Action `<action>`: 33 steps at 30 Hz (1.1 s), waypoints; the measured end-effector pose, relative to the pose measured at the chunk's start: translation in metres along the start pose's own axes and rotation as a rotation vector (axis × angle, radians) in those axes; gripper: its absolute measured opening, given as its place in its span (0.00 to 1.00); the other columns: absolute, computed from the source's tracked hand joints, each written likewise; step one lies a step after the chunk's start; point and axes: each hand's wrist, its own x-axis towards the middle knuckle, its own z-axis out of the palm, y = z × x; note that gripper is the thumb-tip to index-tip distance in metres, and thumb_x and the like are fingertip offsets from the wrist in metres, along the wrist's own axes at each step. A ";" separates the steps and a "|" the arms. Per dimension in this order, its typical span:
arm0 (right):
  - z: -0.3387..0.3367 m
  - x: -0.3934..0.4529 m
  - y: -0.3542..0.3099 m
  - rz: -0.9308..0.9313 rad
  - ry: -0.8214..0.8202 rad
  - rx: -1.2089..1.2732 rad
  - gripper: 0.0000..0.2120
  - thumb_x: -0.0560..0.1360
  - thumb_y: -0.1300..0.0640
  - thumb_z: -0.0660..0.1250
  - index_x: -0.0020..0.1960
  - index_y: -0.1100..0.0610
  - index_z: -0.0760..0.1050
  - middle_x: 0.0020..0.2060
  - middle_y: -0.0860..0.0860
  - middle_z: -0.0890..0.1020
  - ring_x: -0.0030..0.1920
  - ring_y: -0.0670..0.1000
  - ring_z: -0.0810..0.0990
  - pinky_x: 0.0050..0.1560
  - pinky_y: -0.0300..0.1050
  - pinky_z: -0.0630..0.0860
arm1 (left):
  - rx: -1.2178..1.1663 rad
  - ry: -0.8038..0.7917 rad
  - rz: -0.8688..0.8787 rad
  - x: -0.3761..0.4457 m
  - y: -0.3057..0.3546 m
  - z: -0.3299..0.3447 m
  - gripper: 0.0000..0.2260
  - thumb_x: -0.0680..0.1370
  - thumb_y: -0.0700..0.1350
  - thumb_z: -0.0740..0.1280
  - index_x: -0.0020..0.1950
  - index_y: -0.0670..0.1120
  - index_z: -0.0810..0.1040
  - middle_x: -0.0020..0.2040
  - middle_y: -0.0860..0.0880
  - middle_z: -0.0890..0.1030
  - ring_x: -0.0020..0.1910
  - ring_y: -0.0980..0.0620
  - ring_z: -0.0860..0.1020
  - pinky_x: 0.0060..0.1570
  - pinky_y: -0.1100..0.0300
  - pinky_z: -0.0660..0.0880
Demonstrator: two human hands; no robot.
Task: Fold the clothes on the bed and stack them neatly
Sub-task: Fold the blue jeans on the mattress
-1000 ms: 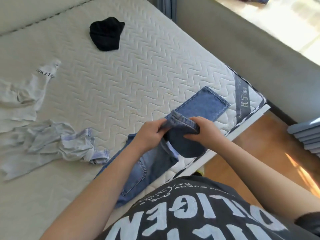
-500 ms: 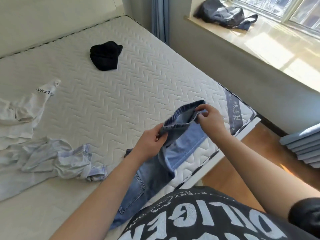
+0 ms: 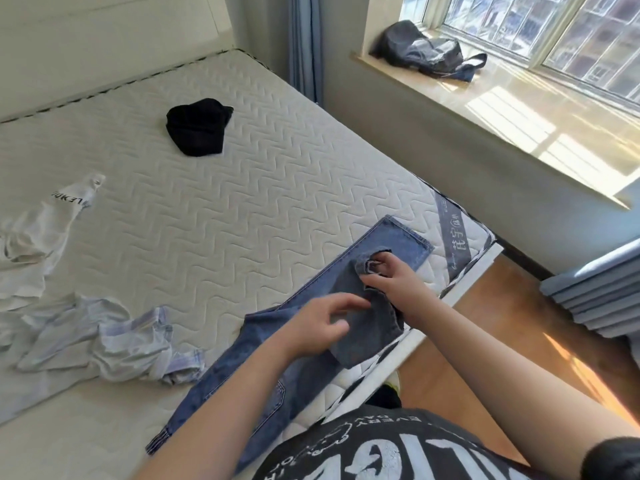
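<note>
You've lowered the jeans (image 3: 346, 289) back onto the mattress (image 3: 242, 202) at lower centre; your right hand (image 3: 394, 275) pinches the hem, your left hand (image 3: 318, 323) hovers loosely open. Folding barely begun.

Under both hands lies a pair of mid-blue denim jeans (image 3: 311, 344), the turned-over leg showing darker, greyer blue. Left of the left hand (image 3: 317, 325) sits a crumpled pale-blue striped shirt (image 3: 114, 341); farther left, a white cotton garment with black lettering (image 3: 38, 237). Beyond the hands rests a black bundled garment (image 3: 197, 128) on the cream mattress with zigzag quilting (image 3: 277, 188).
</note>
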 end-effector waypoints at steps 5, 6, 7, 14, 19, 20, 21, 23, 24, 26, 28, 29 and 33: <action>-0.014 -0.012 0.000 -0.066 -0.135 -0.256 0.14 0.76 0.67 0.63 0.54 0.49 0.75 0.46 0.51 0.83 0.47 0.50 0.78 0.53 0.49 0.74 | -0.068 0.450 -0.145 0.032 -0.002 -0.023 0.11 0.80 0.41 0.61 0.49 0.57 0.76 0.48 0.54 0.82 0.49 0.55 0.80 0.54 0.57 0.75; -0.016 -0.014 0.000 -0.078 -0.168 -0.286 0.15 0.76 0.67 0.63 0.53 0.48 0.75 0.46 0.50 0.82 0.47 0.49 0.78 0.53 0.48 0.73 | -0.121 0.350 -0.173 0.041 -0.003 -0.025 0.07 0.83 0.46 0.60 0.56 0.56 0.75 0.56 0.53 0.81 0.54 0.60 0.78 0.59 0.61 0.73; -0.018 -0.016 -0.001 -0.085 -0.192 -0.303 0.16 0.76 0.67 0.62 0.54 0.46 0.74 0.47 0.49 0.81 0.48 0.47 0.78 0.54 0.48 0.73 | -0.140 0.228 -0.210 0.050 -0.001 -0.026 0.11 0.83 0.54 0.57 0.63 0.54 0.73 0.62 0.52 0.79 0.58 0.61 0.76 0.63 0.63 0.70; -0.040 -0.024 0.002 -0.126 -0.245 -0.272 0.16 0.78 0.71 0.60 0.52 0.49 0.69 0.37 0.41 0.81 0.39 0.47 0.72 0.44 0.43 0.69 | -0.133 -0.093 -0.185 0.083 -0.002 -0.011 0.10 0.82 0.50 0.63 0.60 0.49 0.79 0.56 0.47 0.82 0.55 0.56 0.77 0.61 0.57 0.72; -0.067 -0.022 0.011 -0.092 -0.011 -0.140 0.15 0.74 0.65 0.70 0.48 0.49 0.67 0.44 0.48 0.82 0.38 0.47 0.76 0.38 0.40 0.73 | -0.253 0.142 -0.137 0.103 0.005 -0.009 0.08 0.79 0.43 0.69 0.54 0.40 0.79 0.47 0.45 0.81 0.48 0.53 0.76 0.56 0.52 0.72; -0.074 -0.022 0.016 -0.081 0.020 -0.097 0.16 0.73 0.63 0.73 0.50 0.48 0.68 0.47 0.49 0.81 0.41 0.45 0.78 0.42 0.38 0.75 | -0.237 0.151 -0.123 0.107 0.009 -0.008 0.07 0.79 0.42 0.68 0.54 0.39 0.78 0.47 0.46 0.80 0.47 0.53 0.76 0.55 0.54 0.72; -0.081 -0.023 0.020 -0.068 0.019 -0.078 0.18 0.72 0.60 0.75 0.53 0.47 0.69 0.49 0.50 0.81 0.44 0.44 0.79 0.46 0.37 0.75 | -0.205 0.148 -0.113 0.111 0.012 -0.008 0.06 0.79 0.42 0.68 0.53 0.40 0.78 0.46 0.47 0.80 0.46 0.54 0.76 0.53 0.56 0.72; -0.098 -0.023 0.028 -0.017 -0.049 -0.154 0.25 0.71 0.56 0.77 0.61 0.44 0.68 0.51 0.49 0.81 0.49 0.44 0.81 0.49 0.39 0.77 | -0.125 0.138 -0.098 0.120 0.019 -0.005 0.05 0.78 0.43 0.69 0.50 0.41 0.79 0.42 0.50 0.80 0.44 0.56 0.75 0.48 0.60 0.71; -0.106 -0.022 0.032 0.013 -0.089 -0.231 0.27 0.70 0.55 0.77 0.64 0.44 0.69 0.51 0.49 0.83 0.49 0.45 0.83 0.48 0.42 0.79 | -0.091 0.145 -0.091 0.125 0.023 -0.003 0.04 0.77 0.43 0.70 0.49 0.42 0.80 0.41 0.50 0.80 0.43 0.56 0.75 0.46 0.61 0.70; -0.122 -0.013 0.041 0.048 -0.096 -0.441 0.21 0.71 0.56 0.76 0.61 0.49 0.74 0.49 0.50 0.84 0.50 0.50 0.83 0.51 0.49 0.80 | -0.027 0.173 -0.089 0.135 0.030 0.001 0.05 0.76 0.43 0.72 0.48 0.42 0.81 0.39 0.48 0.81 0.41 0.56 0.76 0.45 0.60 0.70; -0.141 -0.004 0.047 0.061 -0.050 -0.610 0.12 0.73 0.55 0.74 0.55 0.55 0.79 0.46 0.52 0.84 0.48 0.53 0.82 0.49 0.46 0.77 | 0.056 0.213 -0.107 0.146 0.034 0.004 0.05 0.75 0.44 0.74 0.46 0.43 0.82 0.37 0.49 0.81 0.38 0.56 0.76 0.43 0.60 0.70; -0.151 0.000 0.050 0.069 -0.023 -0.665 0.10 0.74 0.55 0.72 0.54 0.56 0.80 0.44 0.52 0.83 0.46 0.53 0.81 0.45 0.44 0.74 | 0.092 0.232 -0.124 0.151 0.036 0.005 0.05 0.74 0.44 0.74 0.45 0.44 0.82 0.36 0.51 0.81 0.37 0.57 0.75 0.42 0.60 0.70; -0.192 0.013 0.051 0.058 0.044 -0.704 0.07 0.76 0.52 0.71 0.42 0.51 0.75 0.32 0.47 0.77 0.39 0.52 0.76 0.34 0.43 0.66 | 0.140 0.303 -0.188 0.173 0.043 0.010 0.04 0.75 0.43 0.73 0.46 0.43 0.82 0.37 0.50 0.81 0.37 0.56 0.74 0.43 0.59 0.69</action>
